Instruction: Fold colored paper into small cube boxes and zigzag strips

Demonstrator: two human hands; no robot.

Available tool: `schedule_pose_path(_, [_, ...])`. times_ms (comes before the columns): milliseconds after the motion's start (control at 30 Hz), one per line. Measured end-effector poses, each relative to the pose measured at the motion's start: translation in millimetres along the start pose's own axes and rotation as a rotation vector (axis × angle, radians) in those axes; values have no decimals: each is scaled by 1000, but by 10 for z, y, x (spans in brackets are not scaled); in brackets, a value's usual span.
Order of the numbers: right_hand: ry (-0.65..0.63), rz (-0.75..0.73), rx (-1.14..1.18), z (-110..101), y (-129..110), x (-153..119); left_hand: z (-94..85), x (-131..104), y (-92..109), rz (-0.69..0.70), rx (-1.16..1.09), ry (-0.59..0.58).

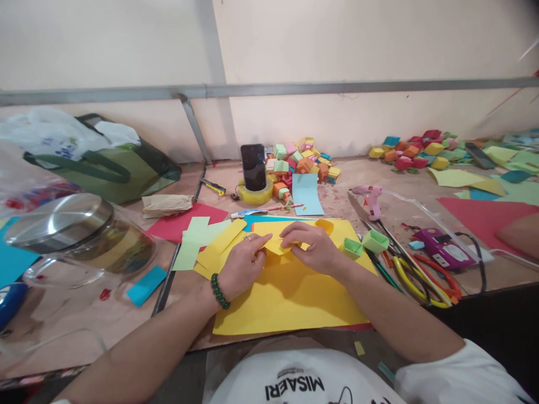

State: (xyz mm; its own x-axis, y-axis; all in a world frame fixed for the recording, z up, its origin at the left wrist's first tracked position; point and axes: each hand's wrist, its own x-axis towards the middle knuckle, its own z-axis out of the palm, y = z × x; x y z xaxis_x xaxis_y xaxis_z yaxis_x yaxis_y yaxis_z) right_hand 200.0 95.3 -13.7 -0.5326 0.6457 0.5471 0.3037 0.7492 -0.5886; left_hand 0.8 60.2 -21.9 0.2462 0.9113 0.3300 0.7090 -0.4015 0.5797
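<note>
Between my two hands is a small piece of yellow paper point(278, 246), partly folded, held just above a large yellow sheet point(295, 306). My left hand point(248, 258), below a green bead bracelet, grips the paper's left side with thumb and index finger. On the paper's right side, my right hand point(314, 244) pinches it with bent fingers. A folded yellow paper piece point(325, 225) lies just beyond my right hand. Two small green folded paper boxes point(364, 243) sit to the right. Yellow paper strips point(221, 247) lie left of my left hand.
A phone point(254, 168) leans upright in a tape roll point(255, 192), beside heaped paper cubes point(305, 163). At right are a pink glue gun point(371, 202), scissors point(421, 278) and a purple power strip point(446, 247). A glass jug point(126, 238) stands left; another person's arm point(520, 233) shows far right.
</note>
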Motion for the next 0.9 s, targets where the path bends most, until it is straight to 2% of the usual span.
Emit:
schedule_pose_path(100, [-53, 23, 125, -75, -41, 7, -17, -21, -5, 69, 88, 65])
schedule_pose_path(200, [-94, 143, 253, -147, -105, 36, -33, -49, -42, 156, 260, 95])
schedule_pose_path(333, [78, 300, 122, -115, -187, 70, -42, -88, -66, 342, 445, 131])
schedule_pose_path(400, [65, 284, 42, -64, -211, 69, -47, -98, -49, 436, 499, 165])
schedule_pose_path(500, [9, 230, -34, 5, -218, 55, -52, -96, -4, 492, 521, 210])
schedule_pose_path(600, [24, 217, -54, 48, -201, 44, -46, -84, 38, 469, 489, 234])
schedule_pose_path(700, [43, 181, -87, 70, -182, 37, -29, -74, 58, 362, 452, 210])
schedule_pose_path(900, [76, -35, -342, 114, -205, 21, -1, -64, 71, 230, 413, 116])
